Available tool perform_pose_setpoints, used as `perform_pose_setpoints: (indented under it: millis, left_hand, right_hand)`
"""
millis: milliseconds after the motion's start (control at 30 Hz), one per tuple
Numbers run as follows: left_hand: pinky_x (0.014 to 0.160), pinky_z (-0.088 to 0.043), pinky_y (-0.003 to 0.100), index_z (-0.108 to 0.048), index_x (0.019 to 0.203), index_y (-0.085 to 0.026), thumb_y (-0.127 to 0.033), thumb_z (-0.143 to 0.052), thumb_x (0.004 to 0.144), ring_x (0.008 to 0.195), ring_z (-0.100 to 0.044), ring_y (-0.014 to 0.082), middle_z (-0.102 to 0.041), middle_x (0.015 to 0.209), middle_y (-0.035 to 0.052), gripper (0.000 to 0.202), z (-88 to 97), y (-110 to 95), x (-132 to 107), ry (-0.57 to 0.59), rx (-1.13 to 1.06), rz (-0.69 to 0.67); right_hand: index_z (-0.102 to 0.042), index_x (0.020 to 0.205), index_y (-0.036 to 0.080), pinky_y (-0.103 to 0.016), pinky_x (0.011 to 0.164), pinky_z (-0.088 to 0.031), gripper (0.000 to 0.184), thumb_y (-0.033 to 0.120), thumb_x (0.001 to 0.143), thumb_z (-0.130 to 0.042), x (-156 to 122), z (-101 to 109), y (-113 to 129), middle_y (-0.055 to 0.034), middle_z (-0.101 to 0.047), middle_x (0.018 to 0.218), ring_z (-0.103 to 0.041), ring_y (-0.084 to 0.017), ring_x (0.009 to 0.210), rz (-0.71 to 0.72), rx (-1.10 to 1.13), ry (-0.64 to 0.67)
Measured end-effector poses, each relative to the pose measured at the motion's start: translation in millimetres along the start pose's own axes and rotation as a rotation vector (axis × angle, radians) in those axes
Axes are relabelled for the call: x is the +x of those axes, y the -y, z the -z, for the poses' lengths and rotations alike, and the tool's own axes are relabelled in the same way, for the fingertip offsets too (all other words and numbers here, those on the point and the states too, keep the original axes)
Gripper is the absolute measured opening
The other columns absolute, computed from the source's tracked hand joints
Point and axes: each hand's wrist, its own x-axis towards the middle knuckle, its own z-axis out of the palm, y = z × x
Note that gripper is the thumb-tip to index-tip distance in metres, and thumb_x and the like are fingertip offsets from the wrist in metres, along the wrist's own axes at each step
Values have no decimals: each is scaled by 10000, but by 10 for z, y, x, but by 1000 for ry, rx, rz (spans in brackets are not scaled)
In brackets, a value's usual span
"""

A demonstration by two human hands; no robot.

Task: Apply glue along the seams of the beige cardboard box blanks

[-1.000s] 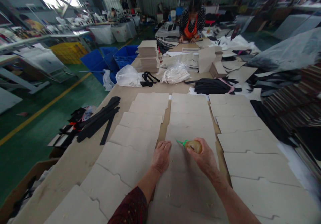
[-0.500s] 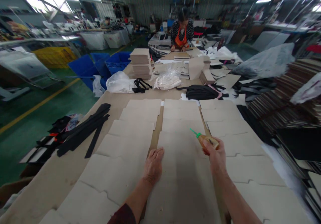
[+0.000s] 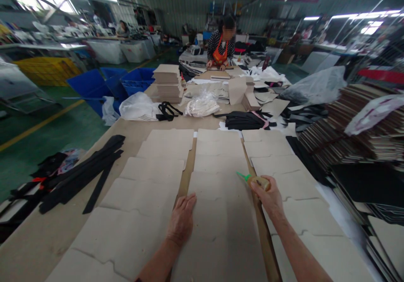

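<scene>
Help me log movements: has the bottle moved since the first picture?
Yes, rightward: the bottle has gone from above the middle row of boards to over that row's right edge.

Cardboard panels [image 3: 151, 227] lie overlapping in three columns on the table [image 3: 57, 233], fabric strips [image 3: 85, 174] to their left; behind them sit a plastic bag [image 3: 137, 106], left, and a strip bundle [image 3: 243, 121], right (a panel stack [image 3: 167, 82] stands farther back).
</scene>
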Motion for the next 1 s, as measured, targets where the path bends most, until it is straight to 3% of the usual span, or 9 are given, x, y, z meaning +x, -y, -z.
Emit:
perform_pose_setpoints:
  millis: [300, 633, 767, 900, 1000]
  left_hand:
    - [1018, -496, 389, -574, 1224, -177, 36, -457, 801, 1143, -522, 214, -640, 1249, 65, 488, 0, 2, -17, 13, 24, -3]
    - [1027, -489, 404, -574, 1236, -183, 37, -453, 797, 1158, -509, 216, -632, 1265, 60, 506, -20, 22, -22, 29, 18, 14]
    - [1018, -492, 417, -574, 1235, -188, 31, -442, 813, 1145, -507, 224, -632, 1264, 63, 494, -12, 4, -23, 25, -2, 11]
    - [1023, -488, 413, -568, 1236, -178, 36, -446, 817, 1153, -493, 226, -632, 1264, 70, 486, 25, -36, -14, 29, -23, 23]
    - [1028, -483, 402, -566, 1233, -180, 26, -454, 829, 1150, -488, 219, -629, 1267, 63, 467, 44, -56, -11, 41, -27, 31]
  right_hand:
    - [-576, 1101, 231, -336, 730, -476, 577, 574, 647, -671, 135, -29, 39, -42, -669, 927, -619, -229, 802, 64, -184, -14]
    - [-589, 1050, 257, -329, 689, -469, 533, 588, 646, -697, 79, 74, 133, 5, -652, 783, -613, -216, 719, -8, -174, 57]
    - [-587, 1018, 243, -336, 651, -481, 590, 561, 558, -778, 35, -112, 153, 3, -639, 781, -601, -211, 682, -57, 56, 24]
    - [-452, 1144, 229, -320, 550, -503, 663, 632, 667, -676, -23, -397, 211, -20, -643, 882, -596, -168, 581, -81, 251, 69]
    - [-455, 1134, 228, -291, 521, -491, 633, 610, 682, -682, -83, -571, 295, -13, -639, 859, -589, -154, 571, -53, 321, 141]
